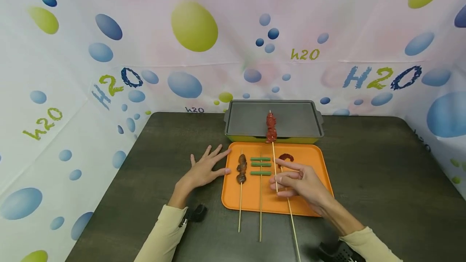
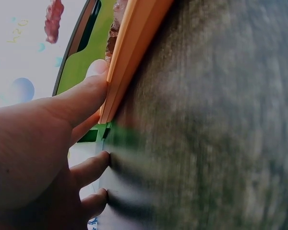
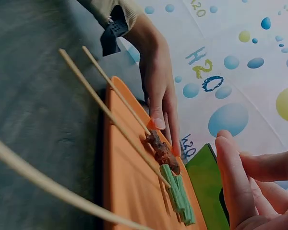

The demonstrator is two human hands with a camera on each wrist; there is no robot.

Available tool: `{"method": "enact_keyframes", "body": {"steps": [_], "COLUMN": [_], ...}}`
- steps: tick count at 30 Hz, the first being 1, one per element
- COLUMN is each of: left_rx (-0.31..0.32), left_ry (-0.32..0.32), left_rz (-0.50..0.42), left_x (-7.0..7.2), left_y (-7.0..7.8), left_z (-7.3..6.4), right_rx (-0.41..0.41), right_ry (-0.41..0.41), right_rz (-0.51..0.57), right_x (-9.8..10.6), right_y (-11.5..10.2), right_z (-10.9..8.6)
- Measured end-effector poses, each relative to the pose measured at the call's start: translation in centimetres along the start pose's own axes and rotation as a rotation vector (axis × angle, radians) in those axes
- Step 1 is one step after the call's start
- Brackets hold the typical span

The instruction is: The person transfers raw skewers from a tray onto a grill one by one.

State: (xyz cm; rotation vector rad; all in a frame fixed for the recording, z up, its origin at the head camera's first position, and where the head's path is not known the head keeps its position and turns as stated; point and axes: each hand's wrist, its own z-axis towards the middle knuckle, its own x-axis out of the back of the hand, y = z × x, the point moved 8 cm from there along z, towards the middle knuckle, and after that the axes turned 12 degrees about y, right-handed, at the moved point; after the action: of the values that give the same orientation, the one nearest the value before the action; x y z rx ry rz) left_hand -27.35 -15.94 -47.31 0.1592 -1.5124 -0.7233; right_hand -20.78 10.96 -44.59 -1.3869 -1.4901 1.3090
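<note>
My right hand (image 1: 300, 183) pinches the stick of a red meat skewer (image 1: 271, 126), its meat end raised over the front edge of a grill pan (image 1: 271, 117). With fingers spread, my left hand (image 1: 204, 169) rests at the left edge of an orange tray (image 1: 233, 197); its thumb touches the rim in the left wrist view. On the tray lie a brown meat skewer (image 1: 242, 169), a green-bean-like skewer (image 1: 261, 164) and, partly behind my right hand, a skewer with a curled dark-red piece (image 1: 285, 157). The held stick is hard to make out in the right wrist view.
The pan, grey inside and green outside, stands right behind the tray on a dark wood-grain table (image 1: 174, 136). Several bare skewer ends jut past the tray's front edge. A bubble-patterned curtain (image 1: 233, 51) hangs behind the table.
</note>
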Motion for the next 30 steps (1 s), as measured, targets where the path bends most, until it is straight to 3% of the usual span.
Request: {"method": "enact_keyframes", "body": {"steps": [14, 30], "left_rx": [0.027, 0.038], "left_ry": [-0.005, -0.028], "left_rz": [0.009, 0.011], "left_x": [0.4, -0.4], "left_y": [-0.3, -0.2], "left_z": [0.4, -0.1], "right_rx": [-0.02, -0.124], "right_ry": [0.013, -0.016], "right_rz": [0.035, 0.151], "right_x": [-3.6, -5.7], "right_y": [-1.1, -0.9], "right_z": [5.5, 9.0]}}
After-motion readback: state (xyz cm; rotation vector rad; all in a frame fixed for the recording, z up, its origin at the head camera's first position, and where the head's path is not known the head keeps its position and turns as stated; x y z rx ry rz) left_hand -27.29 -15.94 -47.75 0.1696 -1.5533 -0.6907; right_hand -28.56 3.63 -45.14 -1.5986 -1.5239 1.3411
